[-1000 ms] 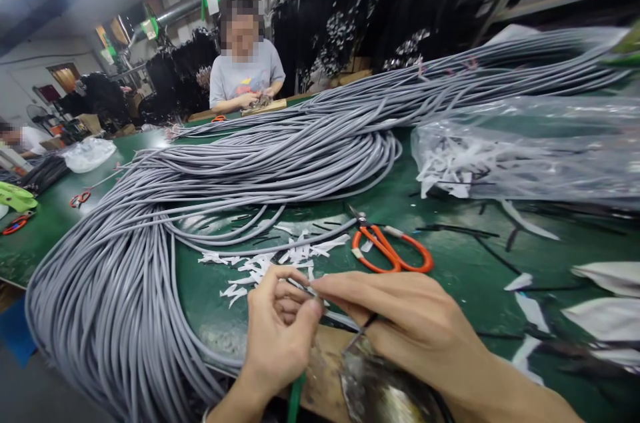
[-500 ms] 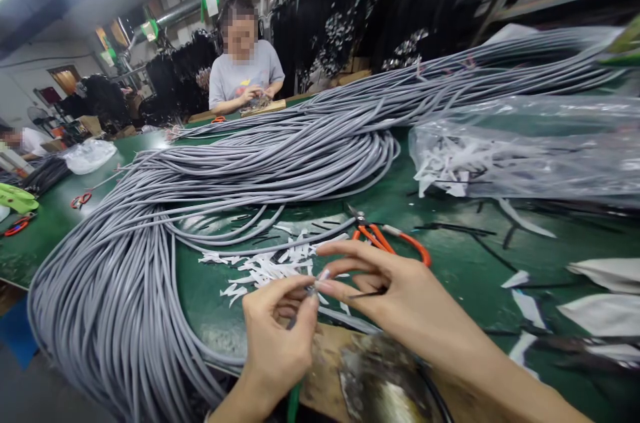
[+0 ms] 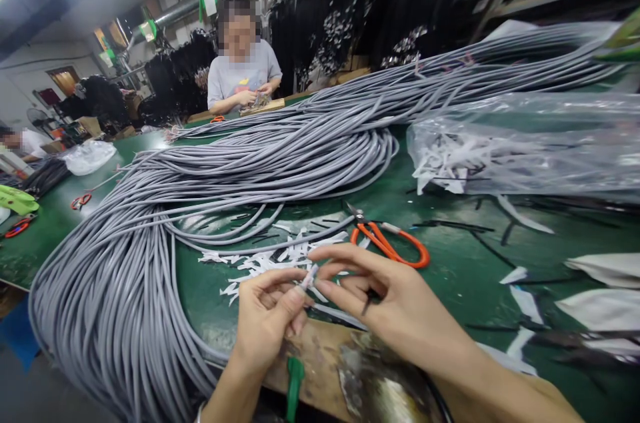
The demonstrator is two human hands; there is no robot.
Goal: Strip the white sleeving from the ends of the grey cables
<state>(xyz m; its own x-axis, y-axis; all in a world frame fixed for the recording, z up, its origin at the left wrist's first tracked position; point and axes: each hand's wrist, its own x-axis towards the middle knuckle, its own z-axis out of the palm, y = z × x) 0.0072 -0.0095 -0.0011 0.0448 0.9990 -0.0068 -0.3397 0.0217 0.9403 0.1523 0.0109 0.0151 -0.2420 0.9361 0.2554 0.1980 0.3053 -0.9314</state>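
Head view shows both hands meeting low over the near edge of the green desk (image 3: 450, 276). Left hand (image 3: 267, 326) is curled nearly closed, thumb and forefinger pinching the end of a thin grey cable (image 3: 306, 278). Right hand (image 3: 395, 306) pinches the same cable end from the other side, its remaining fingers loosely spread. This cable end is pale and short between the fingertips. Orange scissors (image 3: 387, 243) lie just beyond, near white paper scraps (image 3: 265, 263) and a big bundle of grey cables (image 3: 150, 223).
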